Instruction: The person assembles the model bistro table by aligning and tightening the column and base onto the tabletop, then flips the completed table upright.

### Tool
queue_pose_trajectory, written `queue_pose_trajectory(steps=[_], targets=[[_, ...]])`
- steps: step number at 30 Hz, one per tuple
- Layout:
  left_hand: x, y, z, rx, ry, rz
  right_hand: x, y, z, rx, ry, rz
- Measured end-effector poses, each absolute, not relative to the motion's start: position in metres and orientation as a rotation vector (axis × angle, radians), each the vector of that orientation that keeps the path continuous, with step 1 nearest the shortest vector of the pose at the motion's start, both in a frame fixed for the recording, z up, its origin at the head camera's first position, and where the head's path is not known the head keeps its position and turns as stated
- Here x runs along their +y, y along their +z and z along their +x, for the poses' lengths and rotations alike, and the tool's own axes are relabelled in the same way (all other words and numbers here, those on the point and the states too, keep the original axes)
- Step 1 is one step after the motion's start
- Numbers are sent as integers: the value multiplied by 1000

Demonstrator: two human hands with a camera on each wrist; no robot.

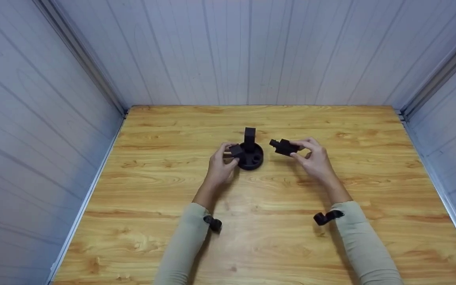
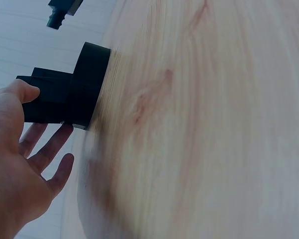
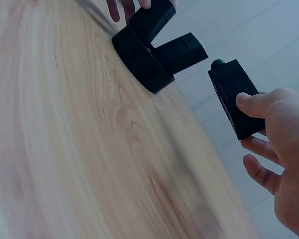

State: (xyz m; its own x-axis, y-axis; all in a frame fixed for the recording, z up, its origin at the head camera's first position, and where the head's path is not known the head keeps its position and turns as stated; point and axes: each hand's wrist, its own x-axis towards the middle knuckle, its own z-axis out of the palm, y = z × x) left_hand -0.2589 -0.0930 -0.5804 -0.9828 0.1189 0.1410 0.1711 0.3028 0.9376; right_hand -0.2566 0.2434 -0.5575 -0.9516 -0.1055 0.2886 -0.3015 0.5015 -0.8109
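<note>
A black round base (image 1: 250,165) with a raised rim and round holes stands on the wooden table. One black rectangular block (image 1: 249,136) rises upright from its far part. At the base's left side my left hand (image 1: 221,164) pinches a second black block (image 1: 236,151) between thumb and fingers; whether its lower end sits in a hole is hidden. To the right of the base, apart from it, my right hand (image 1: 316,159) holds a third black block (image 3: 236,99) up off the table. A ribbed peg (image 1: 274,143) sticks out of that block toward the base.
The wood-grain table (image 1: 267,241) runs under both forearms. Pale panels form a back wall (image 1: 228,51), a left wall (image 1: 34,138) and a right wall (image 1: 449,118). Small black wrist cameras are strapped on the left sleeve (image 1: 184,241) and the right sleeve (image 1: 364,241).
</note>
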Motion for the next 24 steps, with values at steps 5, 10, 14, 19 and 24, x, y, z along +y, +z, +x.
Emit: queue_pose_trajectory(steps=[5,10,14,19,24], targets=[[-94,-582,-259,-2488,-1818,-294,230,-555,-258,-2531,1460,391],[-97,-591,-264,-2471,-1799,-321,218,-554,-260,-2508,1463,426],[-97,-591,-264,-2467,-1793,-321,211,-553,-262,-2483,1468,450],[-95,-585,-260,-2474,-1807,-303,204,-551,-262,-2434,1478,467],[-95,-586,-260,-2460,-1804,-319,194,-551,-263,-2365,1560,482]])
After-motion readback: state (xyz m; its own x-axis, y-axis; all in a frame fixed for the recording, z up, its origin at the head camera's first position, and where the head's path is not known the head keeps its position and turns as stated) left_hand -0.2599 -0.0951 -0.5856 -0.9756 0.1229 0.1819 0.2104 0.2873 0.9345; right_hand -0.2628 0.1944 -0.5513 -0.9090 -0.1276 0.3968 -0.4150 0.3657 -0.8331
